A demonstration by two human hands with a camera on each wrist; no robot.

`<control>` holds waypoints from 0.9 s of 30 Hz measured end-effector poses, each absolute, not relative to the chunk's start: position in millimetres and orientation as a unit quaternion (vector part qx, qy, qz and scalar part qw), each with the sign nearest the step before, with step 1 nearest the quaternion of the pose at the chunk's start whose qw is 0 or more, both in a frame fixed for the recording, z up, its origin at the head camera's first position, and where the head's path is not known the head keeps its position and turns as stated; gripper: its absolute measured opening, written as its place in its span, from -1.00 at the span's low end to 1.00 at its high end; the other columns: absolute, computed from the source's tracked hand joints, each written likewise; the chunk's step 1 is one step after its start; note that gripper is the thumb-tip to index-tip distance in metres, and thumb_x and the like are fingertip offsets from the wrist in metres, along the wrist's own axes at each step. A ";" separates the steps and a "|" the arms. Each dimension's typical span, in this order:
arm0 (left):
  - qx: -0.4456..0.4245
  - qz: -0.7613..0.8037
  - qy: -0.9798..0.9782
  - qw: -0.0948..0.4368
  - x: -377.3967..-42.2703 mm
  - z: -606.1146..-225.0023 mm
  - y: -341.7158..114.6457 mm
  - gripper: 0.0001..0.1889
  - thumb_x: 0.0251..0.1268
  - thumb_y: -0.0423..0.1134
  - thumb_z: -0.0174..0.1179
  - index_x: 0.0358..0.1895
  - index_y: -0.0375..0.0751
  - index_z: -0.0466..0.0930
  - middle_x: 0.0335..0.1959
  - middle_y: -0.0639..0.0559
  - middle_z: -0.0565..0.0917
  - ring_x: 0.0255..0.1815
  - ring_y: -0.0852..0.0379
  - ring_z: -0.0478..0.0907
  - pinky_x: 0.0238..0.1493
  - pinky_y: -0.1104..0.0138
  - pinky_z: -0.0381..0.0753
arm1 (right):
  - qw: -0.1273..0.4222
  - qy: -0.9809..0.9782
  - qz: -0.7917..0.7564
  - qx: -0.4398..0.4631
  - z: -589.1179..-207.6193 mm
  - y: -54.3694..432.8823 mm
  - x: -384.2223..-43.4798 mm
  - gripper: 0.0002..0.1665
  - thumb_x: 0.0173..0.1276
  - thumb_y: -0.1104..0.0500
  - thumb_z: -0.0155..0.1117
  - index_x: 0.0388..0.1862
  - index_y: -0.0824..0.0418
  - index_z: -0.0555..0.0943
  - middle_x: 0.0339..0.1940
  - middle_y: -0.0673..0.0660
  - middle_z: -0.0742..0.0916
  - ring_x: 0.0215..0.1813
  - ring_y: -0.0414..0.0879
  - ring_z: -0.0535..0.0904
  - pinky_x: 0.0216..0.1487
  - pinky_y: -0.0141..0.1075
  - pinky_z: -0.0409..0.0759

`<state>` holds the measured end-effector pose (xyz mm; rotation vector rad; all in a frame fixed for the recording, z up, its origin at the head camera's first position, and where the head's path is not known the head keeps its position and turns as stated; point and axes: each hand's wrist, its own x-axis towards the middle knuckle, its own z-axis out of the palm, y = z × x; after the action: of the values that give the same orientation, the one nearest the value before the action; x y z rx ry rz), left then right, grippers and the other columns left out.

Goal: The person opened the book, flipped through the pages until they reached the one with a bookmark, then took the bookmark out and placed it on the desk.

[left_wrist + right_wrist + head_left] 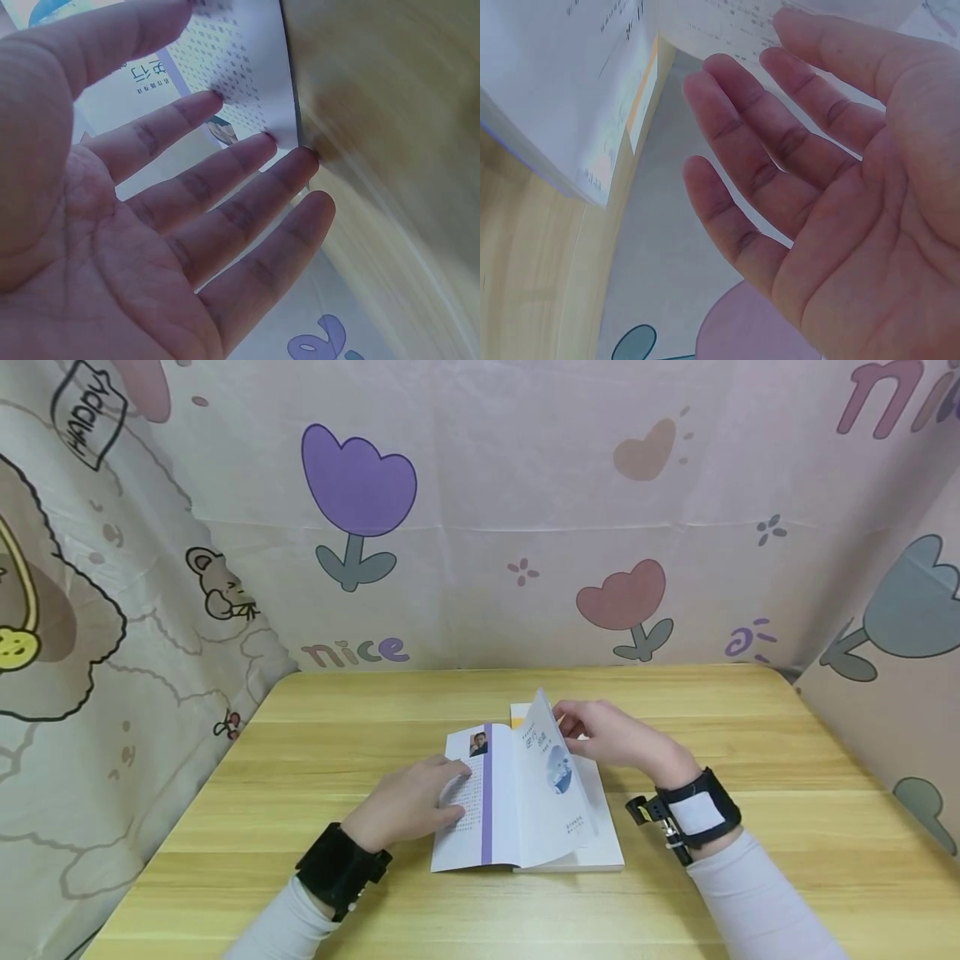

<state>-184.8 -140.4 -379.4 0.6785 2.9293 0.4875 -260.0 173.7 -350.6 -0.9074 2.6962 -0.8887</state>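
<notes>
Two pale sleeves [757,893] at the near side, smooth stretchy-looking knit. Black wrist straps [330,872] beyond them, fabric look, right one with a white patch and a small hinged mount.

Left hand [408,797]: fingers wide and nearly straight, thumb and index tips resting on the printed flap [471,822], the rest near its outer edge. Right hand [618,739]: fingers loosely bent, narrow gap between thumb and index, tips at the far outer edge of the raised leaf [542,810]. No pinch shows.

Book [603,827] lies spread between the hands, mid-table: paperback, rectangular, squared corners. Judgement: light, easy to slide, block fairly stiff, leaf limp and quick to crease or tear. Best hold: leaf by its outer edge or corner, thumb and index, light force; flat fingers on the flap to stop it springing back. Flap looks like thin card, likely a bit slick. Purple stripe runs its length, small portrait photo at top; leaf carries large characters and a round blue picture.

Table [360,727] is yellow wood grain, slight sheen. Cloth backdrop [480,460] at the back: soft, creased, printed with tulips and "nice".
</notes>
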 end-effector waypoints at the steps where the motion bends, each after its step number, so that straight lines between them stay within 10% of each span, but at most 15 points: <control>1: 0.223 0.160 0.961 0.047 -184.9 -379.1 -140.3 -0.48 0.33 -0.14 0.50 0.32 -0.15 0.67 0.26 -0.19 0.74 0.13 -0.11 0.73 0.14 -0.06 0.78 | 0.083 0.901 -0.297 -0.305 -351.0 172.7 -259.1 -0.68 0.51 0.37 0.33 0.21 0.31 0.64 -0.11 0.10 0.83 -0.05 -0.11 0.76 0.06 -0.21 0.77; 12: 0.216 0.152 0.963 0.044 -184.3 -376.5 -142.3 -0.48 0.34 -0.11 0.50 0.31 -0.16 0.67 0.29 -0.22 0.72 0.25 -0.20 0.71 0.21 -0.12 0.76 | 0.092 0.901 -0.288 -0.312 -350.9 159.6 -250.1 -0.66 0.49 0.35 0.39 0.21 0.29 0.65 -0.15 0.07 0.83 -0.09 -0.15 0.74 0.09 -0.23 0.78; 27: 0.211 0.158 0.964 0.043 -187.7 -375.4 -147.7 -0.49 0.33 -0.08 0.53 0.28 -0.18 0.70 0.04 -0.11 0.74 -0.25 0.12 0.50 -0.17 0.23 0.64 | 0.094 0.905 -0.259 -0.325 -354.8 143.1 -241.8 -0.67 0.51 0.15 0.46 0.16 0.20 0.66 -0.22 -0.04 0.80 -0.18 -0.23 0.67 -0.03 -0.30 0.70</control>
<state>-187.7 -147.7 -375.4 0.6452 2.9481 0.4830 -241.8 143.1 -354.8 -0.9649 2.6833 -0.7693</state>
